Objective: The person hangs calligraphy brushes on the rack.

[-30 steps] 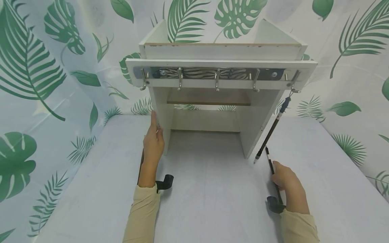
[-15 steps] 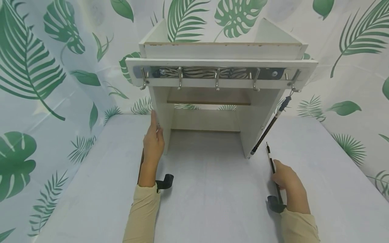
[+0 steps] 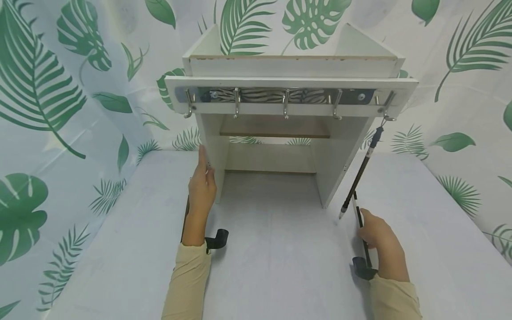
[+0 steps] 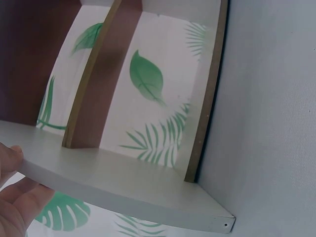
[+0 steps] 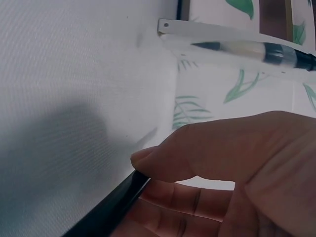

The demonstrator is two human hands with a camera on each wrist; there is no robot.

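Note:
A white shelf unit (image 3: 336, 173) stands on the pale cloth, with a rail of metal hooks (image 3: 286, 104) across its front. My left hand (image 3: 202, 189) holds its left side panel (image 4: 123, 185), thumb on the inner side and fingers on the outer. From the rightmost hook a calligraphy brush (image 3: 362, 171) hangs by its loop, slanting with pale, dark-tipped bristles (image 5: 242, 48) downward. Low on the right, my right hand (image 3: 378, 233) pinches a second slim dark brush (image 3: 366, 251) between thumb and fingers. Its bristles are hidden; its far end points toward the unit.
The light cloth (image 3: 268, 266) spreads over the work surface in front of the unit. Behind and at both sides hang leaf-printed sheets (image 3: 132, 58). A black camera mount sits at each wrist, the left one (image 3: 217, 239) and the right one (image 3: 363, 268).
The hanging brush swung left against the unit's right panel, then back to the right, its tip now near the held brush. Both hands stay almost where they were.

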